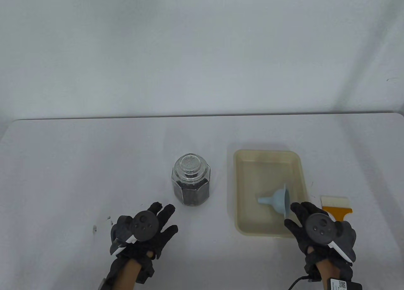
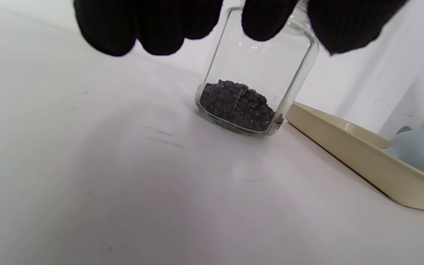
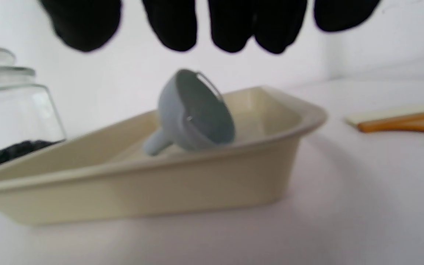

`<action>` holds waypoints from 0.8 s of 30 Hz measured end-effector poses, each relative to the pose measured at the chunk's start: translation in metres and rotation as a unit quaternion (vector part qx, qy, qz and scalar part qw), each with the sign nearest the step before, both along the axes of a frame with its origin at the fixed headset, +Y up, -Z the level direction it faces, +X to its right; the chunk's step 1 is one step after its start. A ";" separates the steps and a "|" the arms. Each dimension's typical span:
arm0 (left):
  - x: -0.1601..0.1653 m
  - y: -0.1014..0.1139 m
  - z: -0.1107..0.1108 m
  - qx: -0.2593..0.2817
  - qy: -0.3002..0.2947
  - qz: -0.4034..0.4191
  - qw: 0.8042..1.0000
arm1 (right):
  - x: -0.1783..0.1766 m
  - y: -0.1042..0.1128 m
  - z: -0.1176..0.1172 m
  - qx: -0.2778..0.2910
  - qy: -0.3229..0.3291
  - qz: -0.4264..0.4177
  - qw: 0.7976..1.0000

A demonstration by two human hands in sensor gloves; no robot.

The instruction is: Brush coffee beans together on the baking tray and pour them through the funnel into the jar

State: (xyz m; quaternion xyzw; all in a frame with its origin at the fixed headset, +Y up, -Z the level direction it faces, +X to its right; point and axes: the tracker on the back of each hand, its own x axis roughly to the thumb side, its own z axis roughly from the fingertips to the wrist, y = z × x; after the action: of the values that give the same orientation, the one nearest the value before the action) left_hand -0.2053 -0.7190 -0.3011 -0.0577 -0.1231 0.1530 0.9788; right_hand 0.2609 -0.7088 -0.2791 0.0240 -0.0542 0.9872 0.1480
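Note:
A glass jar [image 1: 191,184] with its glass lid on stands at the table's middle, dark coffee beans [image 2: 237,106] filling its bottom. Right of it sits the cream baking tray [image 1: 243,189], holding a pale blue funnel [image 1: 277,201] that lies on its side. No beans show in the tray. My left hand [image 1: 154,222] hovers just in front of the jar with relaxed fingers, holding nothing. My right hand [image 1: 307,222] hovers over the tray's near right corner, fingers loose and apart from the funnel [image 3: 193,110]. The tray [image 3: 160,187] and jar [image 3: 9,110] also show in the right wrist view.
A brush [image 1: 336,206] with an orange handle and pale bristles lies on the table right of the tray, beside my right hand. A few small dark specks [image 1: 109,220] mark the tabletop near my left hand. A white wall closes the far side.

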 end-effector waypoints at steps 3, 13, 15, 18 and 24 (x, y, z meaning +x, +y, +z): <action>0.003 -0.002 -0.002 -0.007 -0.008 -0.002 1.000 | -0.004 0.002 0.001 0.017 0.017 -0.005 1.000; 0.008 -0.005 -0.004 -0.015 -0.019 -0.008 1.000 | -0.013 0.012 0.007 0.055 0.034 -0.004 0.998; 0.009 -0.005 -0.004 -0.015 -0.019 -0.009 1.000 | -0.013 0.012 0.007 0.055 0.036 -0.004 0.998; 0.009 -0.005 -0.004 -0.016 -0.019 -0.009 1.000 | -0.014 0.012 0.007 0.057 0.040 -0.006 0.998; 0.011 -0.005 -0.004 -0.018 -0.021 -0.012 1.000 | -0.015 0.012 0.007 0.057 0.042 -0.002 0.997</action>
State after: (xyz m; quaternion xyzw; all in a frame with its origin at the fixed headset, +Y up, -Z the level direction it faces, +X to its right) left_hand -0.1947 -0.7242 -0.3050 -0.0800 -0.1405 0.1423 0.9765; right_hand 0.2455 -0.6968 -0.2723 0.0739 -0.1046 0.9802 0.1508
